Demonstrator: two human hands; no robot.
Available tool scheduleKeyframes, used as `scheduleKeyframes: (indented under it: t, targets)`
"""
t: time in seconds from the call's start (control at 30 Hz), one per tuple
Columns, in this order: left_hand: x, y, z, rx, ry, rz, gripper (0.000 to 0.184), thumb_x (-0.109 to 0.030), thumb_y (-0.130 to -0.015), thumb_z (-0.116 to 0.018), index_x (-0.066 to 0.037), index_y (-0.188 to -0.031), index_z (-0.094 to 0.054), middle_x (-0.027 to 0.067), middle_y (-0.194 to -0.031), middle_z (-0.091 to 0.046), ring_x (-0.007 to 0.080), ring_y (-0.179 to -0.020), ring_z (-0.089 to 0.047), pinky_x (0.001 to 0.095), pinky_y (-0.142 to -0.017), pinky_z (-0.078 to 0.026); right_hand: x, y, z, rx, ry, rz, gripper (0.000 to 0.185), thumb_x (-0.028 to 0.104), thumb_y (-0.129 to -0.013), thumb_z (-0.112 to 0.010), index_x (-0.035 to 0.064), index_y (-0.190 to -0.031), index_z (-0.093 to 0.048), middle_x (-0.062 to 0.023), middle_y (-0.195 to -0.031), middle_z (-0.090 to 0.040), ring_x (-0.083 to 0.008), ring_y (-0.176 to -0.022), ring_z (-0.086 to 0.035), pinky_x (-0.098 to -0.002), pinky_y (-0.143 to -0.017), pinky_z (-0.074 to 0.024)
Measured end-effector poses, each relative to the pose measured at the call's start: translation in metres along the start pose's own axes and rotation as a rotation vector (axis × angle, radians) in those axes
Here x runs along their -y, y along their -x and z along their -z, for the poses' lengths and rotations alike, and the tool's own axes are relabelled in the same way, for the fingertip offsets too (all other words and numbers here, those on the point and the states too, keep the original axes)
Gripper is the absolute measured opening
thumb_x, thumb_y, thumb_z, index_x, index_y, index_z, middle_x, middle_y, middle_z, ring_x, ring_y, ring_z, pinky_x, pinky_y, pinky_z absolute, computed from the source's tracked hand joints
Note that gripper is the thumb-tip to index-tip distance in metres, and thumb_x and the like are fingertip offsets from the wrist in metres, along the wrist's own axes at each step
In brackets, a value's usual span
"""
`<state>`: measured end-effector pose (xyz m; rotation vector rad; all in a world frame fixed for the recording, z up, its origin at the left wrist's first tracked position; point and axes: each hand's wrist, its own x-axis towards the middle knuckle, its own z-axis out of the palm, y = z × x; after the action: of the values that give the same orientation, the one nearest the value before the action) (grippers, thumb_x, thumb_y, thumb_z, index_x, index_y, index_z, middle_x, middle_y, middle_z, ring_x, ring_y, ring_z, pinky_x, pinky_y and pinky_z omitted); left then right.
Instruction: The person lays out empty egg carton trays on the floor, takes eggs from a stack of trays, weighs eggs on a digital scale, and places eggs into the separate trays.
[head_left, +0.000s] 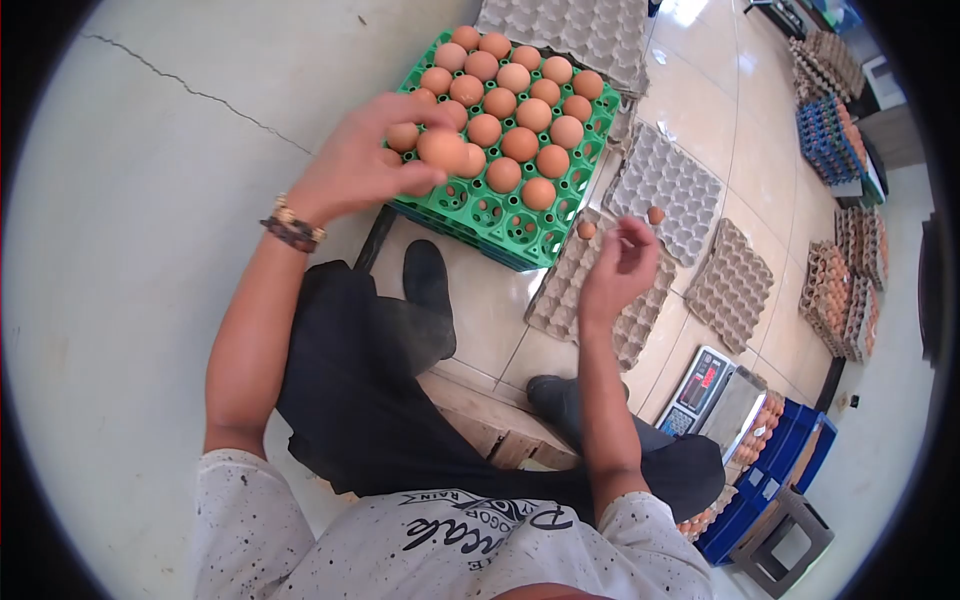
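Note:
A brown egg [443, 150] is gripped between the thumb and fingers of my left hand [370, 155]. That hand is over the near left part of a green plastic egg tray [560, 235], which carries rows of brown eggs. Several cups along its near edge hold no egg at the top level. My right hand [622, 268] hovers over a grey cardboard egg tray [560, 290], fingers loosely curled, with nothing visible in them. Close to its fingertips are one small brown egg [587, 230] and another egg [655, 215] on a second cardboard tray [665, 180].
More cardboard trays lie on the tiled floor, one at the right [732, 285] and one at the back [575, 35]. A digital scale [695, 390] sits at lower right beside a blue crate [745, 520]. Stacked egg trays [830, 290] line the right wall.

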<state>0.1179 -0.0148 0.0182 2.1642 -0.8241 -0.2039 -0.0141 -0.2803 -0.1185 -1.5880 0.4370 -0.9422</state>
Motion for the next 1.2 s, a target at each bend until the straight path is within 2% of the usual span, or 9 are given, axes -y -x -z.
scheduleKeyframes:
  t: [0.13,0.3,0.47,0.57,0.7,0.73,0.87,0.97,1.2]
  targets:
    - [-0.008,0.006,0.03,-0.25,0.677,0.116,0.048,-0.009,-0.087,-0.071,0.003,-0.13,-0.054,0.0115,-0.126,-0.058,0.0206,-0.12,-0.058,0.0408,-0.109,-0.047,0.063,0.025,-0.062,0.66,0.074,0.286,0.029,-0.002,-0.082,-0.064,0.0006,-0.111,-0.062,-0.0156,-0.093,-0.066,-0.0286,-0.082,-0.068,-0.0373,-0.073,-0.054]
    - [0.011,0.007,0.039,-0.304,1.115,0.182,0.049,-0.019,-0.093,-0.057,0.007,-0.133,-0.049,0.0156,-0.127,-0.057,0.0205,-0.11,-0.059,0.0335,-0.096,-0.051,0.088,0.033,-0.133,0.964,0.655,0.334,0.04,0.018,-0.079,-0.075,-0.0004,-0.108,-0.053,-0.0193,-0.085,-0.066,-0.0356,-0.077,-0.069,-0.047,-0.06,-0.0527]
    - [0.021,0.006,0.029,-0.117,1.31,0.398,0.052,-0.025,-0.098,-0.045,0.008,-0.138,-0.044,0.0139,-0.115,-0.059,0.0153,-0.091,-0.055,0.0275,-0.083,-0.051,0.074,0.019,-0.144,0.972,0.595,0.409,0.047,0.02,-0.077,-0.079,-0.0004,-0.108,-0.052,-0.0104,-0.065,-0.063,-0.0295,-0.065,-0.068,-0.0433,-0.052,-0.0486]
    - [0.028,0.003,0.028,0.048,1.365,0.303,0.049,-0.026,-0.1,-0.043,0.008,-0.136,-0.045,0.0107,-0.109,-0.059,0.0132,-0.089,-0.054,0.0267,-0.08,-0.05,0.071,0.013,-0.12,0.965,0.141,-0.083,0.05,0.02,-0.081,-0.077,-0.0003,-0.119,-0.053,-0.0008,-0.061,-0.059,-0.0213,-0.06,-0.066,-0.0388,-0.051,-0.0486]
    - [0.001,-0.001,0.011,0.057,1.283,0.336,0.041,-0.029,-0.103,-0.043,0.002,-0.13,-0.052,0.0073,-0.105,-0.059,0.0127,-0.088,-0.053,0.0265,-0.078,-0.051,0.09,0.012,-0.074,0.791,-0.901,-0.774,0.048,0.019,-0.085,-0.067,0.0007,-0.127,-0.051,-0.0116,-0.102,-0.062,-0.0199,-0.084,-0.063,-0.0305,-0.059,-0.0499]
    - [-0.007,-0.003,0.004,0.098,1.236,0.344,0.038,-0.03,-0.103,-0.045,0.0,-0.126,-0.053,0.0073,-0.108,-0.058,0.0134,-0.092,-0.055,0.0265,-0.08,-0.052,0.089,0.006,-0.063,0.925,-1.116,-0.796,0.05,0.019,-0.085,-0.057,0.0,-0.131,-0.049,-0.0173,-0.119,-0.054,-0.0257,-0.094,-0.06,-0.0312,-0.068,-0.0511]
    - [-0.046,-0.014,-0.03,0.254,1.091,0.277,0.039,-0.032,-0.103,-0.046,-0.002,-0.127,-0.053,0.0108,-0.12,-0.057,0.0151,-0.103,-0.059,0.0288,-0.083,-0.053,0.082,0.006,-0.026,0.846,-1.327,-0.835,0.058,0.022,-0.082,-0.048,-0.0002,-0.136,-0.045,-0.0172,-0.119,-0.054,-0.029,-0.1,-0.058,-0.0382,-0.08,-0.0507]
    - [-0.06,-0.026,-0.048,0.411,1.231,0.283,0.042,-0.033,-0.103,-0.045,-0.001,-0.129,-0.052,0.0125,-0.128,-0.055,0.017,-0.108,-0.059,0.0318,-0.086,-0.053,0.09,-0.001,0.003,0.774,-1.313,-0.794,0.059,0.023,-0.082,-0.047,0.0,-0.137,-0.044,-0.0174,-0.121,-0.053,-0.0294,-0.103,-0.057,-0.0402,-0.083,-0.0501]
    - [-0.095,-0.045,-0.11,0.532,1.24,0.328,0.056,-0.04,-0.103,-0.039,0.002,-0.141,-0.045,0.015,-0.141,-0.048,0.0216,-0.124,-0.053,0.0388,-0.102,-0.049,0.097,-0.022,0.053,0.414,-0.293,-0.509,0.043,0.019,-0.079,-0.083,-0.0045,-0.111,-0.067,-0.0004,-0.073,-0.062,-0.006,-0.059,-0.057,-0.0192,-0.051,-0.0454]
